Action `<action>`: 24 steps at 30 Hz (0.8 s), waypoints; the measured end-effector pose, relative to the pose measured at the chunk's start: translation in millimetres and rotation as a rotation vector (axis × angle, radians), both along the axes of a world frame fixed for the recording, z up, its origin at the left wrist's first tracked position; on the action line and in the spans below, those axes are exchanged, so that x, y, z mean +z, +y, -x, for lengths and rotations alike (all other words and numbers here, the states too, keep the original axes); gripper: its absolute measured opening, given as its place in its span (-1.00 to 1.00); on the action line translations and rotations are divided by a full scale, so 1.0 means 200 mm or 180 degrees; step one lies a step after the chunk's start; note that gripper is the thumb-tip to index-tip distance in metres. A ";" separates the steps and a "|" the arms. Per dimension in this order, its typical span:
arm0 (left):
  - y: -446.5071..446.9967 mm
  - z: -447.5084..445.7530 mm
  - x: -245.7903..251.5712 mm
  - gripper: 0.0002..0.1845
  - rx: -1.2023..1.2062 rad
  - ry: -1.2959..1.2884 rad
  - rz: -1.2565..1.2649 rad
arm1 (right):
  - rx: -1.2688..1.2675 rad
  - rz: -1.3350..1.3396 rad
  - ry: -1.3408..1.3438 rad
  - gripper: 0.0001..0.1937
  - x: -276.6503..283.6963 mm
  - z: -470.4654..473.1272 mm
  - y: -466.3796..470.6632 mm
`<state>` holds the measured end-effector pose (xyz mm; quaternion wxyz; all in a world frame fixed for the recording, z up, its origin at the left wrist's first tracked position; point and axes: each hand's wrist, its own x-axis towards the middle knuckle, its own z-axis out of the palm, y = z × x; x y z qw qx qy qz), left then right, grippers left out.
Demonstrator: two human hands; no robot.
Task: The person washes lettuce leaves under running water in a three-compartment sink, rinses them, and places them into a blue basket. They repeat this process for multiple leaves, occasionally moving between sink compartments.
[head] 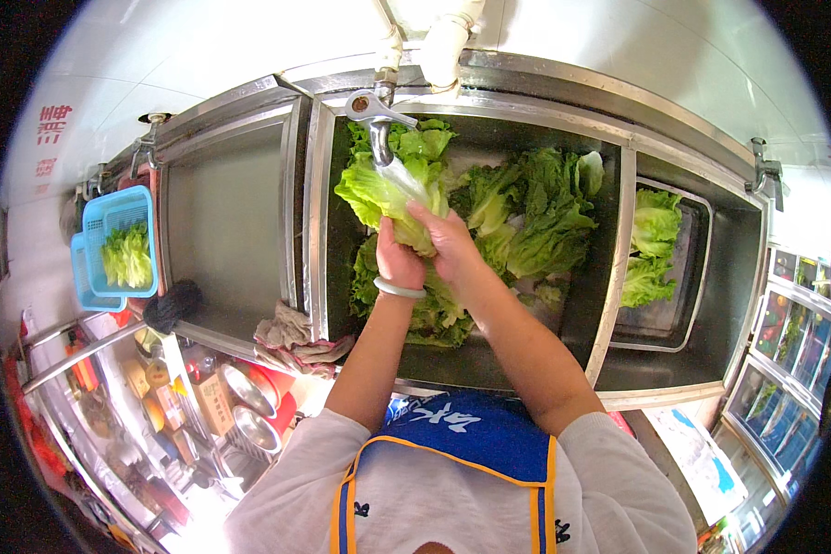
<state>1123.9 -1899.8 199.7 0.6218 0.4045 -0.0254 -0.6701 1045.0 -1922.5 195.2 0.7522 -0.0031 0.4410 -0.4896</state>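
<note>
Both my hands hold one head of leafy lettuce (395, 197) under the running tap (381, 142), and water falls onto its leaves. My left hand (400, 260), with a pale bangle at the wrist, grips the stem end from the left. From the right, my right hand (450, 239) closes on the same end, its thumb over the leaves. More lettuce (540, 221) lies in the middle steel sink (450, 363), to the right of my hands and beneath them. The fingers under the head are partly hidden.
To the right, a rectangular metal tray (692, 277) with lettuce sits in another basin. At left is a steel basin (228, 228), with a blue plastic basket (154, 242) of lettuce beyond it. Crumpled cloths (287, 339) hang over the front edge; dark mesh (173, 305) lies near the corner.
</note>
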 end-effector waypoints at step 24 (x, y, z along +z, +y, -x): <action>0.00 -0.09 -0.03 -0.43 -0.0093 -0.1536 -0.0840 | 0.1808 0.0364 0.5864 -0.44 0.01 0.52 -0.04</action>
